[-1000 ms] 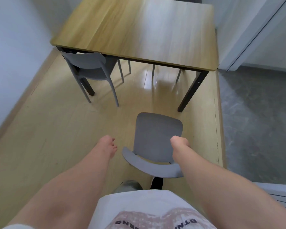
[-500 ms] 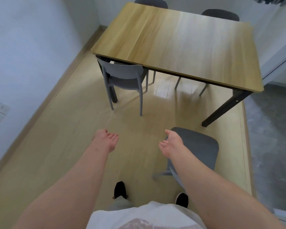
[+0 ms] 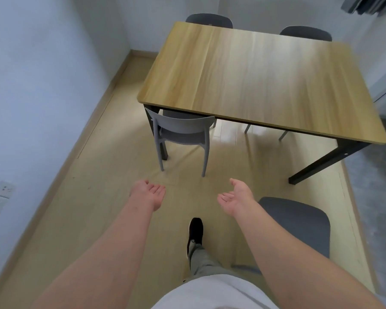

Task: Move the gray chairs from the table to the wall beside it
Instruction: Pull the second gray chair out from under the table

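Gray chair [image 3: 183, 130] sits tucked at the table [image 3: 254, 81]; both hands, left [image 3: 151, 194] and right [image 3: 236, 198], hang released, palms up, another chair [image 3: 299, 224] beside the right arm.

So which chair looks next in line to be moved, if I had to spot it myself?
Start at the wooden table. On its near side, toward the left wall, stands a light gray chair, seat tucked under. Unlike the two darker chairs on the far side, it shows its back to us, straight ahead of both open hands.

No legible text, label, brand, number or sign is found on any surface in the head view; nothing printed is readable there at all.
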Demonstrator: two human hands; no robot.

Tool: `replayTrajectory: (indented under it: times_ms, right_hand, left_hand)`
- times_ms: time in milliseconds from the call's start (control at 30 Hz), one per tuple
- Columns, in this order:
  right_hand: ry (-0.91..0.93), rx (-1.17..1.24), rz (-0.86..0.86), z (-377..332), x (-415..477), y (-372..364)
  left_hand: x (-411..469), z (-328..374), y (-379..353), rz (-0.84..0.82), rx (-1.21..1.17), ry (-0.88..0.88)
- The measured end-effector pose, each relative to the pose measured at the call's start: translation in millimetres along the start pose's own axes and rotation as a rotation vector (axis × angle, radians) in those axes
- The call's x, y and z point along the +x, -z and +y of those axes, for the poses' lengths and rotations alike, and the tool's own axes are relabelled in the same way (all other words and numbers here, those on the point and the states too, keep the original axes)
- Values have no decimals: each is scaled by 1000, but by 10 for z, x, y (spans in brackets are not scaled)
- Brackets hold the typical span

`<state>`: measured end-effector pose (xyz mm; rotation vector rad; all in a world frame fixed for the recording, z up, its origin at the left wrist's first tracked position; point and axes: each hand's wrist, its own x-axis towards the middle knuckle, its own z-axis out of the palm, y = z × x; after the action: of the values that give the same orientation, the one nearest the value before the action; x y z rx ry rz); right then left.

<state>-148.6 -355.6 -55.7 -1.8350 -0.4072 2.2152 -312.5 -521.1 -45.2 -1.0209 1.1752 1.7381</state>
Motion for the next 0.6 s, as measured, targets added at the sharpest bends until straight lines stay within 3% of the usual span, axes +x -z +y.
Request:
replayTrajectory:
  times_ms: [367,600]
  right_hand:
    - [-15,94,-4,-828,831,-1513]
    - [-26,142,33,-1240,1129,-2305]
  left_hand:
    - [933,1379,-1290,19,199,-51]
    - [1431,1948,-2031,38,231,24]
